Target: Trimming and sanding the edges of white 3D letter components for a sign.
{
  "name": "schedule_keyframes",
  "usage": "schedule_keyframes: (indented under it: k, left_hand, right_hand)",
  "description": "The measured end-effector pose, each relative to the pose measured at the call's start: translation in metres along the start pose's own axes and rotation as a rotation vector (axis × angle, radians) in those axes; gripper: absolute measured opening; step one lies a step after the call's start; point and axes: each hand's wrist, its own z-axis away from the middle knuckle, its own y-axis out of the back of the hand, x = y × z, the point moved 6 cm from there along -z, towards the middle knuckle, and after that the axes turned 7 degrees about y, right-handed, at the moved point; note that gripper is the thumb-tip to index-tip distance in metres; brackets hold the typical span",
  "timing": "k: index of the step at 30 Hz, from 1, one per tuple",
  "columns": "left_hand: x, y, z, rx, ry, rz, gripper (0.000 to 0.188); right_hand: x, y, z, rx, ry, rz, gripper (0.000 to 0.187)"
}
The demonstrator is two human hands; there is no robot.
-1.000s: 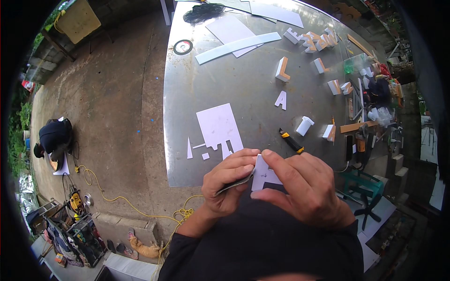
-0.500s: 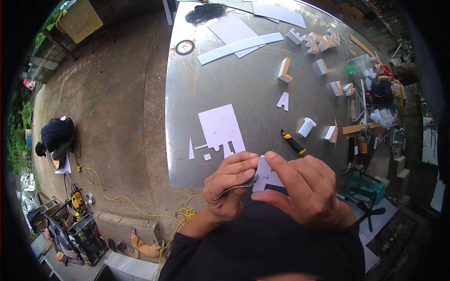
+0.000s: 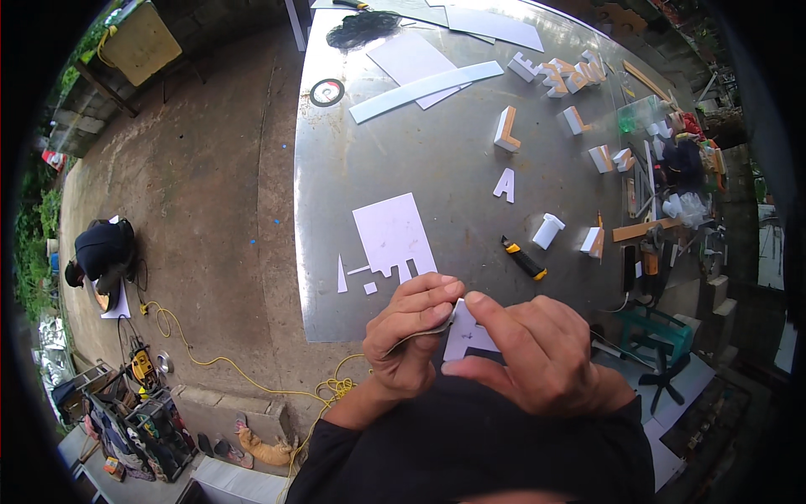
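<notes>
My right hand point(image 3: 541, 353) pinches a small white foam-board piece point(image 3: 463, 336) with a notch cut in it, thumb below and forefinger along the top. Curled in my left hand point(image 3: 403, 349) is a thin grey-beige sheet that looks like sandpaper point(image 3: 422, 335). It lies against the near-left edge of the white piece, and both hands meet there above the table's front edge. Just beyond my hands lies a larger white sheet point(image 3: 388, 225) with cut-outs along its near side. A yellow-and-black utility knife point(image 3: 525, 259) rests farther right, near a flat white letter point(image 3: 504, 185).
The metal table point(image 3: 420, 155) carries several block letters point(image 3: 575, 76), white strips point(image 3: 428, 91) and a cutting disc point(image 3: 327, 92). Tools and scraps crowd its right side. On the floor to the left, another person point(image 3: 105, 250) crouches near a yellow cable point(image 3: 227, 361); a cat point(image 3: 264, 449) lies close by.
The white piece has slid slightly down and to the left, along with my right fingers. My left hand stays curled around the sandpaper. The whole view has shifted a little.
</notes>
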Motion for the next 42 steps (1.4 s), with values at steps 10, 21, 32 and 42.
schedule_keyframes:
  k: [10,21,32,42]
  left_hand:
    - [0.001,-0.001,-0.006,0.0,-0.001,-0.022,0.02]
    - [0.002,-0.002,-0.005,-0.016,0.005,-0.029,0.021]
    - [0.0,-0.004,-0.007,-0.015,0.016,-0.034,0.021]
    - [-0.002,-0.004,-0.008,-0.022,0.025,-0.013,0.021]
  right_hand:
    - [0.001,-0.002,0.002,0.009,-0.002,-0.021,0.053]
    - [-0.002,0.0,0.001,-0.014,-0.012,-0.035,0.053]
    - [0.002,-0.001,0.001,-0.039,-0.025,-0.012,0.052]
    - [0.008,0.0,0.001,-0.011,-0.026,0.004,0.055]
